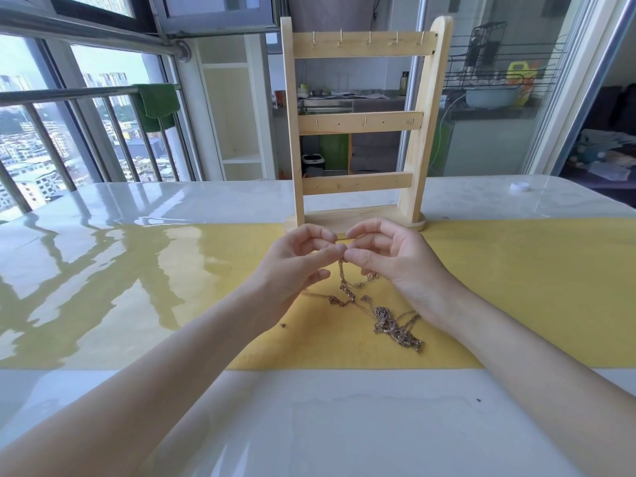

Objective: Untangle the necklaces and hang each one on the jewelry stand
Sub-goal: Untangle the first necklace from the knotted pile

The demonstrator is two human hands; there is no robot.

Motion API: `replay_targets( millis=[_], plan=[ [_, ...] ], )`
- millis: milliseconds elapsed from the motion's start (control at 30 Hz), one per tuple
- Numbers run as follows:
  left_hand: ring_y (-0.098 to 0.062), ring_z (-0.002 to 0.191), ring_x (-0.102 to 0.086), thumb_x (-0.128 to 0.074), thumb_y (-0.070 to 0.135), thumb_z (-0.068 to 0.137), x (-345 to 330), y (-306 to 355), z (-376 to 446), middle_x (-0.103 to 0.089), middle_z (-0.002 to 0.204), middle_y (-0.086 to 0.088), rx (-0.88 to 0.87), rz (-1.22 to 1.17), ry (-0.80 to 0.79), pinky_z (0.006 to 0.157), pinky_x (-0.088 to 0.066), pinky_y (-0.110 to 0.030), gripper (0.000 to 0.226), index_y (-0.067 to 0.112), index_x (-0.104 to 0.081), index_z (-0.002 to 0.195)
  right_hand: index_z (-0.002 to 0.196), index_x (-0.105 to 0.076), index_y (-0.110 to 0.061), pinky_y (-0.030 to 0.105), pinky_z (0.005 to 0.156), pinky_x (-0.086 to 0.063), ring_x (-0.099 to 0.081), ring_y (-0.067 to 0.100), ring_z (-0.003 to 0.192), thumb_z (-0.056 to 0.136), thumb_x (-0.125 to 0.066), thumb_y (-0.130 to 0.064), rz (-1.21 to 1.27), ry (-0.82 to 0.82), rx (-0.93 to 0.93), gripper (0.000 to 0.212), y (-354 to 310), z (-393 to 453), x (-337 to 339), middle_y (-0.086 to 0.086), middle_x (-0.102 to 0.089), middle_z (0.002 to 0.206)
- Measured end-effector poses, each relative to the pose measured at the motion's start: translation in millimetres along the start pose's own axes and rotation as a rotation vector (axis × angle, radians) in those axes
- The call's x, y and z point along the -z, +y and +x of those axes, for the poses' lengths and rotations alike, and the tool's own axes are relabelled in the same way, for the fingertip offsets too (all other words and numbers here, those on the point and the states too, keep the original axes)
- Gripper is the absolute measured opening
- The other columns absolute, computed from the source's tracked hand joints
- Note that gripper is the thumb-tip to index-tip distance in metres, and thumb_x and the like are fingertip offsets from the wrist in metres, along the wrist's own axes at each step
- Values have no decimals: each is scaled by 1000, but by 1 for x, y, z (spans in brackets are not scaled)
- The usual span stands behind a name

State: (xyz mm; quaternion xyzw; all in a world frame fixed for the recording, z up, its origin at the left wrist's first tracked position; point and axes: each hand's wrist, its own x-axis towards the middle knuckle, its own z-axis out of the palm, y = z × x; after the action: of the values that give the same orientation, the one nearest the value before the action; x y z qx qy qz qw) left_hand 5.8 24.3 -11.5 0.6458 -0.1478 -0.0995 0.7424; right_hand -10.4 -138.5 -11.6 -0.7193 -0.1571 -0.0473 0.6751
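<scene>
- Both grips met at one spot: the left hand (296, 266) and right hand (389, 256) each pinched a chain of the necklaces (378, 311) between thumb and fingertips.
- To do it well, I judged, the pinches should tease one strand loose gently, never tugging the knot tighter.
- From the pinch the chains hung down to a tangled heap just below the hands on the yellow mat (516, 287).
- Beyond the hands stood the jewelry stand (361, 122), its hooks bare, on the surface (137, 204).
</scene>
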Motion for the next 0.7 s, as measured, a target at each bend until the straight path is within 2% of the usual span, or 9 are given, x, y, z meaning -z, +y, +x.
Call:
replay_targets(
  millis=[200,333,467,700],
  plan=[
    [-1,64,-54,-63,19,74,-2,1,-2,-60,65,12,-55,-35,-77,61,-47,-17,29,17,-52,101,101,-59,-13,21,67,-43,-57,8,72,80,-68,-2,174,-39,-101,26,-3,1,4,1,-65,79],
    [-8,69,-54,-68,15,76,0,1,-2,-63,73,7,-59,63,-61,64,-46,-19,35,17,-53,107,101,-56,-12,21,65,-43,-54,10,69,83,-63,4,195,-51,-121,25,-2,1,7,0,-62,78],
    [-11,65,-53,-65,0,84,-2,0,-2,-63,69,9,-135,230,-51,59,-44,-17,28,16,-53,103,103,-52,-9,24,64,-43,-53,10,66,84,-60,6,174,-123,-155,26,-2,0,10,-1,-59,75],
    [-12,66,-45,-65,-3,83,-5,-3,-2,-61,66,12,-248,368,-46,62,-41,-17,28,17,-51,97,104,-52,-8,27,65,-42,-53,11,67,85,-59,8,143,-136,-188,25,-1,-1,11,-1,-58,73]
  ],
)
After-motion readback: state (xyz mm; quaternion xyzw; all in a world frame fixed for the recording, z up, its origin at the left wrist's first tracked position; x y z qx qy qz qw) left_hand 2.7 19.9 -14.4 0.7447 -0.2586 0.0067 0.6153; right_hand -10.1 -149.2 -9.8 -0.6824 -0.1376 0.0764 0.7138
